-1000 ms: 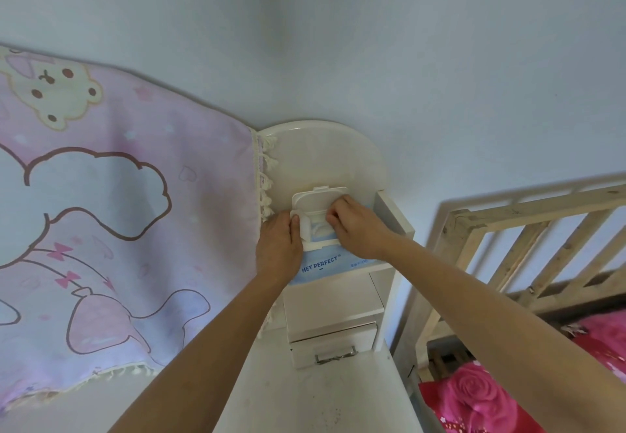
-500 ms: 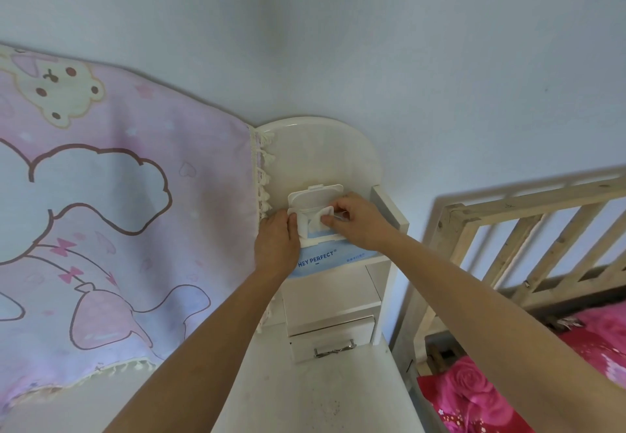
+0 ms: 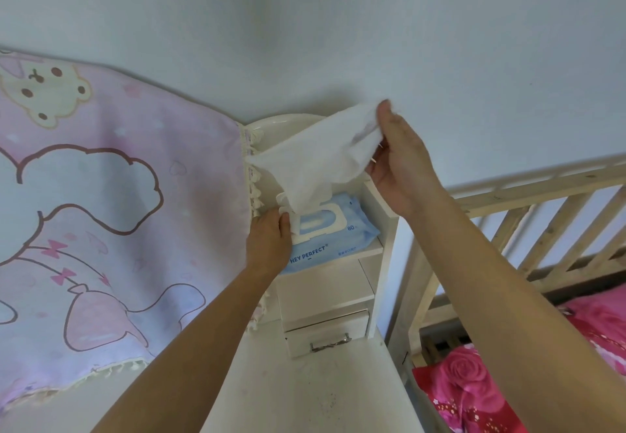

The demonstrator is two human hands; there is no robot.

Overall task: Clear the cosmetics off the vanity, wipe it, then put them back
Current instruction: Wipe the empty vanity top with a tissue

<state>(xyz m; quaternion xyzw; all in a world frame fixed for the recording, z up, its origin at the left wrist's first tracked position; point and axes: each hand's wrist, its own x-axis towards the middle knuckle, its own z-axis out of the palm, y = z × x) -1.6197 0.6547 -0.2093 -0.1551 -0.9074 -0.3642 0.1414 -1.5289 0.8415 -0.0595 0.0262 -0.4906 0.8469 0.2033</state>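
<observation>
A blue pack of wet wipes [image 3: 352, 232] lies on the upper shelf of the white vanity [image 3: 379, 249], its white flip lid open. My left hand [image 3: 269, 239] holds the pack down at its left end, thumb on the lid frame. My right hand [image 3: 396, 158] is raised above the pack and pinches a white wet wipe [image 3: 315, 161], which stretches from the fingers down into the pack's opening. The vanity top [image 3: 305, 392] below is bare and speckled with dirt. No cosmetics are in view.
A pink cartoon cloth [image 3: 101, 215] hangs over the vanity's left part. A small drawer with a metal handle [image 3: 328, 344] sits under the shelf. A wooden bed frame [image 3: 528, 225] with pink rose bedding [image 3: 474, 395] stands close on the right. The wall is behind.
My right hand has lifted up and to the right from the pack's opening, drawing a wipe out. My left hand has stayed on the pack.
</observation>
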